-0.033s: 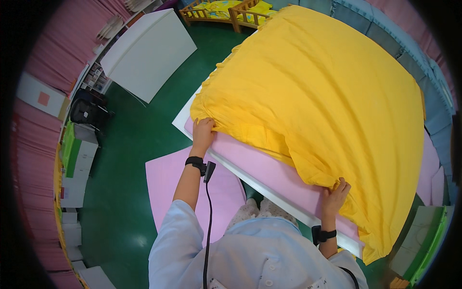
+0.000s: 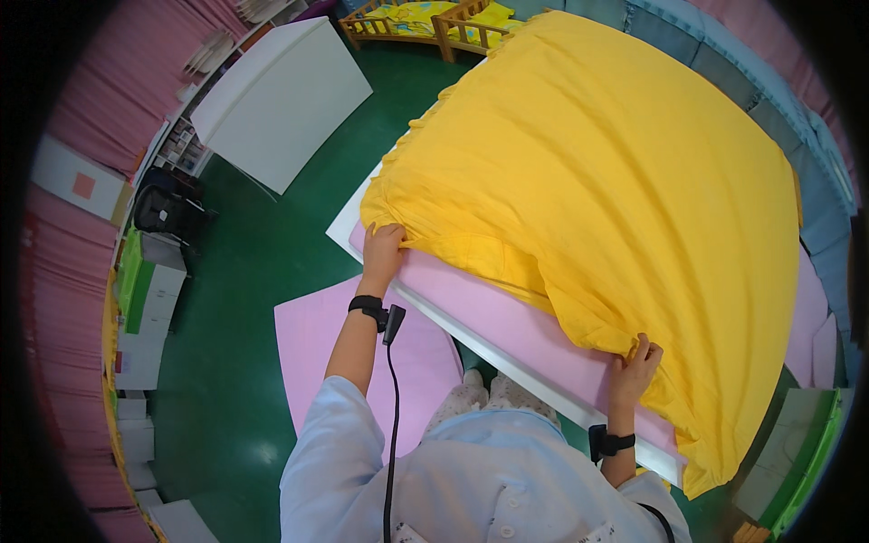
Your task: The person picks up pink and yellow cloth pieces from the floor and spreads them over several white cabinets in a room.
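Observation:
A yellow bed sheet [image 2: 588,172] with gathered edges covers most of a pink mattress [image 2: 507,308] on a white bed base [image 2: 534,385]. Along the side nearest me, a strip of the mattress shows bare. My left hand [image 2: 384,252] is closed on the sheet's edge by the left near corner. Farther right along the same edge, my right hand [image 2: 636,371] pinches the fabric, partly hiding the fold under its fingers. The sheet hangs over the mattress at the right near corner, and creases run across its top.
A pink mat [image 2: 362,353] lies on the green floor [image 2: 235,271] at left. Beyond it stands a white table [image 2: 281,100]. Wooden cots [image 2: 444,32] are at the back, and blue padded panels [image 2: 724,72] line the far right. A cabinet [image 2: 783,452] stands near right.

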The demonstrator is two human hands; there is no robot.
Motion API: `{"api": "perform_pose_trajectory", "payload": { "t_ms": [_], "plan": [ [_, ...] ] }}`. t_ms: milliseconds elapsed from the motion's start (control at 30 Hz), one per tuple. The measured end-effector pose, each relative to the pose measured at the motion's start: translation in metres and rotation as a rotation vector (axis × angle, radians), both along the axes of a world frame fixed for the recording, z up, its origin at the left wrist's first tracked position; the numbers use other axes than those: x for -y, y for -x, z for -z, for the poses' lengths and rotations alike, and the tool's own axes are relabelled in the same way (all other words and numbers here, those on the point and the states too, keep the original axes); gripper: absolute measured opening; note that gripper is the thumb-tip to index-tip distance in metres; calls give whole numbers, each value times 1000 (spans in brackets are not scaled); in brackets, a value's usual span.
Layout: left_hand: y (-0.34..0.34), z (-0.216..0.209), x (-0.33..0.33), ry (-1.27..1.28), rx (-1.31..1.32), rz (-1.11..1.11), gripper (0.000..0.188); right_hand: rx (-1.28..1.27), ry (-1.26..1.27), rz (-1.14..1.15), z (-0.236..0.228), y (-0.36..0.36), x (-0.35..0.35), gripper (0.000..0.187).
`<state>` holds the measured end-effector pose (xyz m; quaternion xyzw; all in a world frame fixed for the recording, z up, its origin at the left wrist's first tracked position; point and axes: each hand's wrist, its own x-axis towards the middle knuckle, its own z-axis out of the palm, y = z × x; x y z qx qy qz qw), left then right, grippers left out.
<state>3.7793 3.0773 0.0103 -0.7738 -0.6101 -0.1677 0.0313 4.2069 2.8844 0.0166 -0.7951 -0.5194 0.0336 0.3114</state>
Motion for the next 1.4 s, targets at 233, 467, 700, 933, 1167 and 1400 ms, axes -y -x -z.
{"api": "perform_pose_trajectory", "payload": {
  "t_ms": [233,467,700,933,1167,1400],
  "plan": [
    [56,-17,22,-141,-128,125,21,217,77,-450,-12,-6,24,16],
    [87,-36,24,-180,-153,246,16,166,24,-472,-44,35,53,14],
    [116,-1,29,28,38,281,21,243,169,-392,-27,43,73,16],
    [134,55,-40,324,1305,-352,31,-85,430,-177,45,20,115,21],
    [85,8,-56,561,502,-452,62,-1786,-17,710,57,-64,162,60],
    [78,15,-63,297,491,-469,29,-1630,-271,779,86,-126,176,34]
  ]
}}
